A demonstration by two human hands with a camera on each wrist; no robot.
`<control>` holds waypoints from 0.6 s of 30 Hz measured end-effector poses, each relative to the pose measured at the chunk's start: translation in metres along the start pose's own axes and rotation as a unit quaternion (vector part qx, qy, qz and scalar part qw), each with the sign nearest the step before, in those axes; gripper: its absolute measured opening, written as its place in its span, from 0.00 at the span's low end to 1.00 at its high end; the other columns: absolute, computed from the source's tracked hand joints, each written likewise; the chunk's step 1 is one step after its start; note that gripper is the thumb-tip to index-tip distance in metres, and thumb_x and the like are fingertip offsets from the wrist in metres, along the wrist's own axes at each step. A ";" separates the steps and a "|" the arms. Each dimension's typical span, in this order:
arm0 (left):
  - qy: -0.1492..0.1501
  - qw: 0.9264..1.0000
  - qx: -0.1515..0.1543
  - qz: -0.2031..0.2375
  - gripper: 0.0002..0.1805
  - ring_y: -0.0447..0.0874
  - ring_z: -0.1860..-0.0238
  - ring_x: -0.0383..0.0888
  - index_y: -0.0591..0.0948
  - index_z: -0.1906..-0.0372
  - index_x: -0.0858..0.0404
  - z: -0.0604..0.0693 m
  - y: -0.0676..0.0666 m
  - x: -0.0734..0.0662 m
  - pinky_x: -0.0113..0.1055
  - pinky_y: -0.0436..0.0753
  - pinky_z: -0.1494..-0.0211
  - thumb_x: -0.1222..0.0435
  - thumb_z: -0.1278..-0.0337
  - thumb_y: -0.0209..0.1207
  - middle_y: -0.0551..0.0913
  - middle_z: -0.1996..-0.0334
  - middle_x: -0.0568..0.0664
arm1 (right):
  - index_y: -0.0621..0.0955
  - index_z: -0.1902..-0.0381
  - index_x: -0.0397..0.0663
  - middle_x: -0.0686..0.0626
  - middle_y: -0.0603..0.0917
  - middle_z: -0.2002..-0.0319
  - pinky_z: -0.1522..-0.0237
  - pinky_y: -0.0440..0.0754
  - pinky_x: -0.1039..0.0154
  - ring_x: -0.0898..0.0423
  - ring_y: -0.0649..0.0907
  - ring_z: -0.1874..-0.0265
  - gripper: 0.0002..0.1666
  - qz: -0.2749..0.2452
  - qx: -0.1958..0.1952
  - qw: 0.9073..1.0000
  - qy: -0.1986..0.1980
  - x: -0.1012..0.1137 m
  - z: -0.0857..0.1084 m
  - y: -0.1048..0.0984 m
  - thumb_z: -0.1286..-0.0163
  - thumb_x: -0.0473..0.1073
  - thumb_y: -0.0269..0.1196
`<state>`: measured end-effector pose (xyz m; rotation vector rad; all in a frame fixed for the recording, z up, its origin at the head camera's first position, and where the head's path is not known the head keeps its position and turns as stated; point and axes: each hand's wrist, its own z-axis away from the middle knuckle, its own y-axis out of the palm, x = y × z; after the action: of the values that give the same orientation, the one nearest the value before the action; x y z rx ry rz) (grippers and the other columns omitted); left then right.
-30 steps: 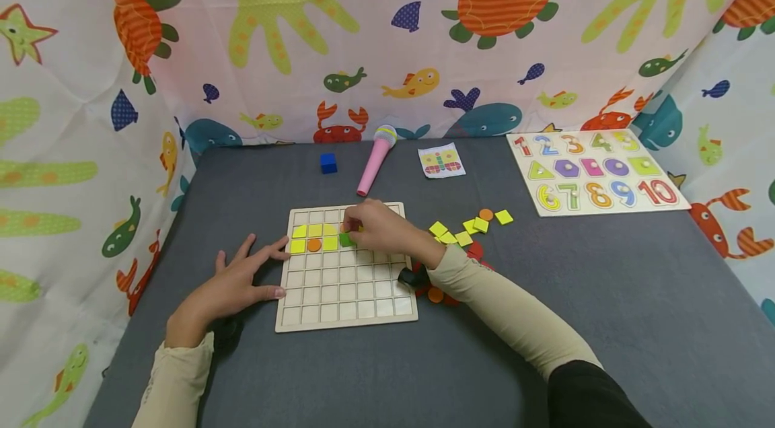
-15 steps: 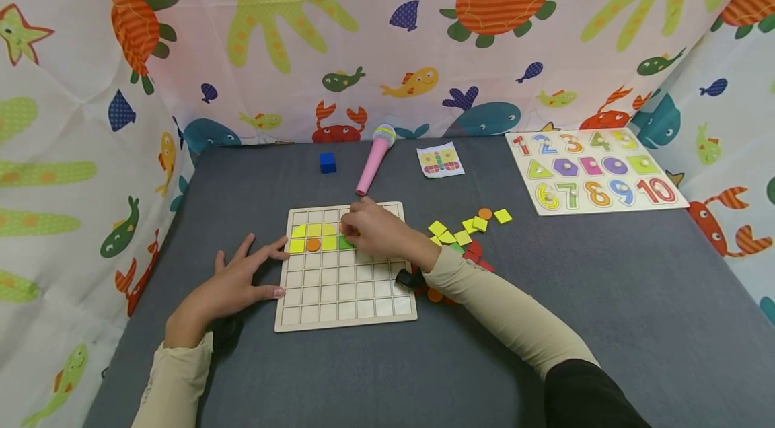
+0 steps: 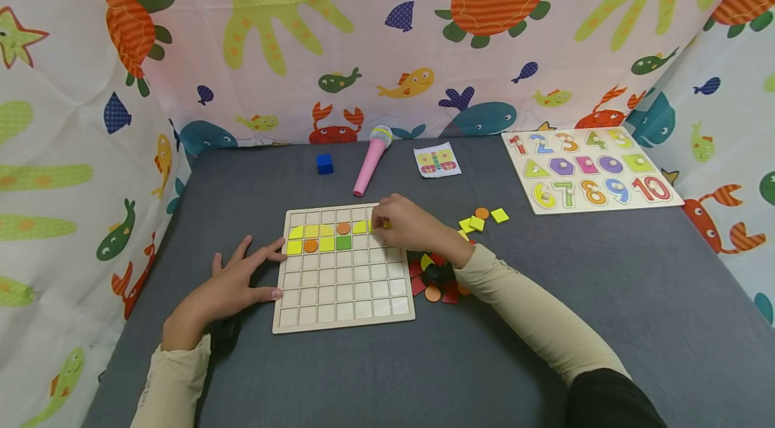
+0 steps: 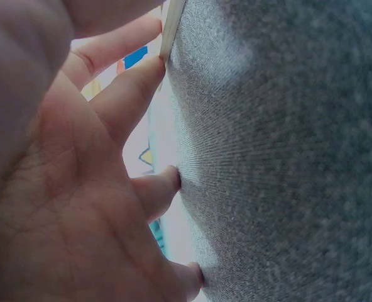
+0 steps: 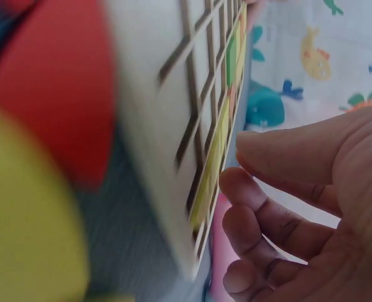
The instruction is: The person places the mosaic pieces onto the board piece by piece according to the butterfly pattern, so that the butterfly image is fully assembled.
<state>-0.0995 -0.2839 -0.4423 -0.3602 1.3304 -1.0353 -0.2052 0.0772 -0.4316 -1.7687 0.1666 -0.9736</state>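
Note:
A pale wooden grid board (image 3: pixel 343 295) lies on the grey table. Its upper cells hold yellow tiles (image 3: pixel 327 243), orange discs (image 3: pixel 311 245) and a green square (image 3: pixel 343 242). My left hand (image 3: pixel 227 290) has its fingers spread, with fingertips at the board's left edge; the left wrist view shows fingers (image 4: pixel 132 88) touching that edge. At the upper right of the board is my right hand (image 3: pixel 402 223), fingers bent, over yellow tiles in the top rows. In the right wrist view, thumb and index finger (image 5: pixel 239 182) are apart, with no tile visible between them.
Right of the board lie loose yellow tiles (image 3: pixel 476 223) and red pieces (image 3: pixel 418 284). Behind it are a blue cube (image 3: pixel 324 163), a pink toy microphone (image 3: pixel 371 165) and a picture card (image 3: pixel 437 160). A number puzzle board (image 3: pixel 590 172) stands at the far right.
My right hand has moved to the right along the board, uncovering the green square, an orange disc and yellow tiles in the upper rows. My left hand has stayed in place.

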 end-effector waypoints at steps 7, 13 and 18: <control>-0.002 1.000 0.001 0.003 0.52 0.29 0.17 0.75 0.62 0.15 0.55 0.001 0.000 -0.001 0.82 0.20 0.33 0.50 0.40 0.76 0.61 0.18 0.66 | 0.88 0.58 0.41 0.49 0.85 0.60 0.51 0.79 0.51 0.49 0.78 0.56 0.03 -0.020 -0.020 0.999 0.034 -0.024 0.030 -0.020 0.27 0.35 0.71; 0.001 1.000 0.002 0.003 0.51 0.28 0.17 0.74 0.63 0.16 0.55 0.000 0.000 0.002 0.81 0.20 0.33 0.51 0.39 0.76 0.60 0.18 0.65 | 0.89 0.51 0.40 0.44 0.87 0.52 0.43 0.80 0.44 0.44 0.79 0.48 0.09 -0.021 -0.029 0.996 0.085 -0.038 0.056 -0.037 0.27 0.35 0.71; 0.004 1.000 0.002 0.001 0.51 0.28 0.17 0.75 0.63 0.16 0.55 -0.001 0.001 0.002 0.82 0.20 0.33 0.51 0.39 0.76 0.62 0.18 0.65 | 0.88 0.47 0.38 0.41 0.87 0.48 0.38 0.77 0.40 0.41 0.78 0.43 0.13 -0.015 -0.035 0.993 0.115 -0.054 0.077 -0.049 0.27 0.35 0.71</control>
<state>-0.1001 -0.2849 -0.4441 -0.3511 1.3352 -1.0389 -0.2041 0.1832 -0.4276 -1.7223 0.3233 -1.2066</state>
